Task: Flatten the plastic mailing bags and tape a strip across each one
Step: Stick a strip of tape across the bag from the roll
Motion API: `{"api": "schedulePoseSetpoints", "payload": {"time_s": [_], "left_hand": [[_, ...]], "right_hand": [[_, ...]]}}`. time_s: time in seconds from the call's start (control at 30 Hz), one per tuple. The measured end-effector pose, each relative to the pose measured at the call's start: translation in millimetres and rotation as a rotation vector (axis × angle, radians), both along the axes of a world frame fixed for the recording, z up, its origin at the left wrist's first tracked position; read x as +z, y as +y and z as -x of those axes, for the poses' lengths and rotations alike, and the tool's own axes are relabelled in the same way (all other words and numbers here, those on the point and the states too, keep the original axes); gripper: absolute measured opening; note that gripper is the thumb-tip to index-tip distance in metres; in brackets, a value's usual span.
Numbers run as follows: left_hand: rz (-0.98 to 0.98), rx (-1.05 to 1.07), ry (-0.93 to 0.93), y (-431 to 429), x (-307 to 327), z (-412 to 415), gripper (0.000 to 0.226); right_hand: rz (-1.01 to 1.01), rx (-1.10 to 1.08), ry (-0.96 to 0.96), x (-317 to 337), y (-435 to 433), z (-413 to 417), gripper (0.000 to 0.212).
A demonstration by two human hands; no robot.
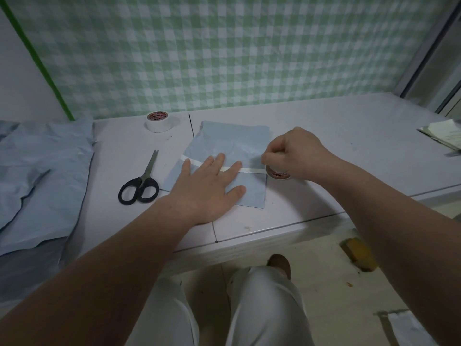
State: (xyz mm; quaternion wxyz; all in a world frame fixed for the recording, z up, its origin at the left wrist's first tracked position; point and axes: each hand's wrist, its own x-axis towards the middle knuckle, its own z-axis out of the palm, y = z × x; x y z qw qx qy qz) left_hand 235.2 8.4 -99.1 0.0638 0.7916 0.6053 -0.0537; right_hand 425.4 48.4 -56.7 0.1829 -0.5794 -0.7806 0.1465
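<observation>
A light blue plastic mailing bag (232,143) lies flat on the white table (336,136), on top of other blue bags. A white tape strip (252,170) runs across it from its left edge to a small tape roll (278,174) at its right edge. My left hand (212,186) lies flat with spread fingers on the bag and over the strip. My right hand (296,153) grips the small roll from above with curled fingers.
Black-handled scissors (141,183) lie left of the bag. A larger white tape roll (159,121) stands at the back. A heap of blue bags (42,176) covers the table's left end. Folded papers (444,132) sit at the far right. The table edge runs close to my knees.
</observation>
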Motion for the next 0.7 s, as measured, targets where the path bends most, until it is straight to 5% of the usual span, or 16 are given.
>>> {"api": "schedulePoseSetpoints", "payload": {"time_s": [0.3, 0.7], "left_hand": [[-0.021, -0.005, 0.089, 1, 3, -12, 0.048], [-0.093, -0.074, 0.032, -15, 4, -37, 0.061]], "right_hand": [[-0.046, -0.002, 0.011, -6, -1, 1, 0.021], [-0.018, -0.004, 0.142, -13, -5, -3, 0.024]]}}
